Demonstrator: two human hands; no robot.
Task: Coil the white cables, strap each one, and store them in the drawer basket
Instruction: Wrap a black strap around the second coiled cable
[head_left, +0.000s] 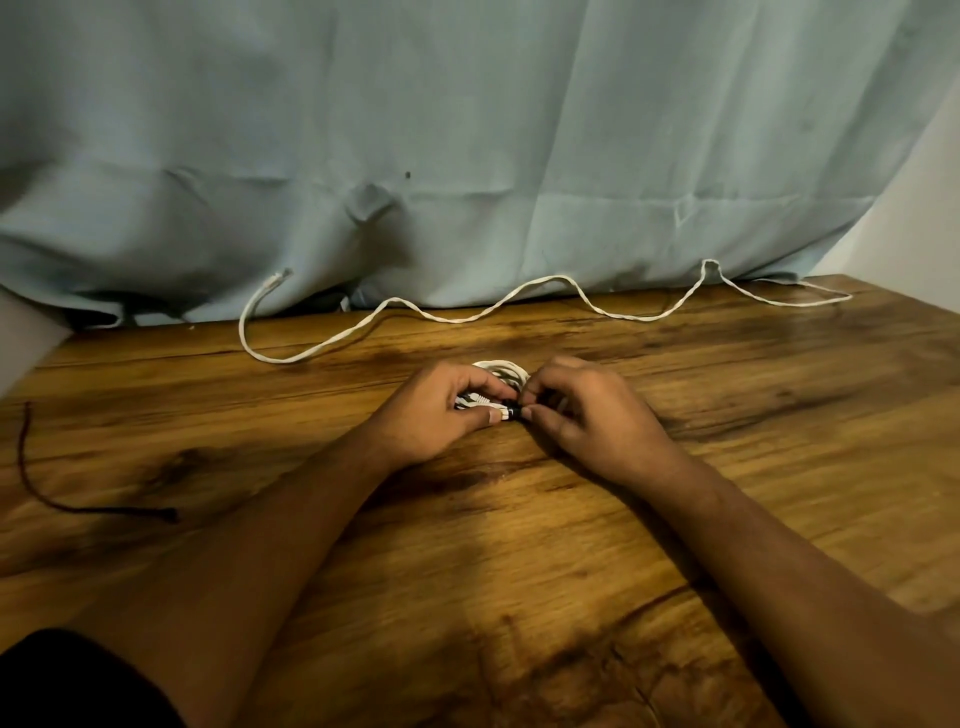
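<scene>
Wood-grain tabletop (519, 519) backed by pale blue curtain (467, 130) at 12 o'clock. At centre, coiled white cable (501, 370) gripped by curled left hand (436, 410), black strap (511, 411) pinched by right hand (592, 415); coil largely hidden. Second, loose white cable (467, 318) at 12, dark cord (167, 514) at 9.

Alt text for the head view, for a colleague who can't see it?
The left hand grips a coiled white cable on a wooden table while the right hand pinches what looks like a dark strap against it. A loose white cable snakes along the far edge below a blue curtain.
</scene>
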